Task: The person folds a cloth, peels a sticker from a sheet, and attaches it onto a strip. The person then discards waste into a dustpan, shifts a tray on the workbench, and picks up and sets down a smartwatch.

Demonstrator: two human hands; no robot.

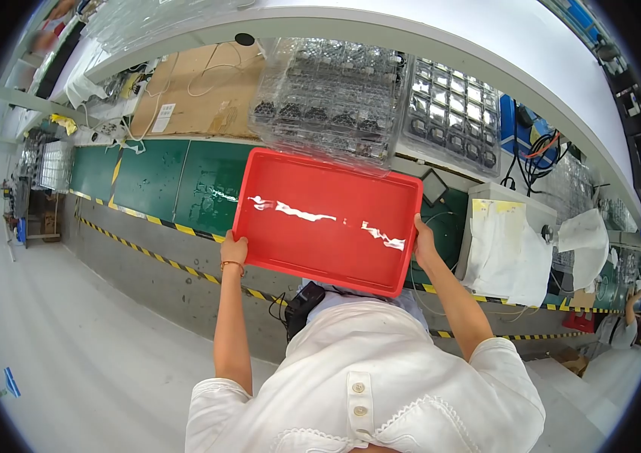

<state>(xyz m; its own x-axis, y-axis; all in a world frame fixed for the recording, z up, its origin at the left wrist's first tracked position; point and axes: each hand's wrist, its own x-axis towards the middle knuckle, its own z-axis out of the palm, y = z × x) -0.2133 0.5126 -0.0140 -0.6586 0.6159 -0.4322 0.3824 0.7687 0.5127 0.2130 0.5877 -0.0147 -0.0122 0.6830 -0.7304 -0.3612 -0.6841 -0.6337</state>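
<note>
A red rectangular tray (313,245) with nothing in it is held between my two hands, over the front edge of the green work surface (150,177). My left hand (234,249) grips its left side near the lower corner. On the opposite short side, my right hand (424,240) is closed round the rim. White glare lies across the tray floor. Just behind the tray stand stacked clear plastic trays (328,98) with dark round parts.
A cardboard sheet (199,90) lies at the back left. More clear trays (452,113) stand behind, near coiled cables (539,155). White cloths (505,257) cover a box at right. A shelf edge (426,38) spans above. Another person's arm (631,308) shows at far right.
</note>
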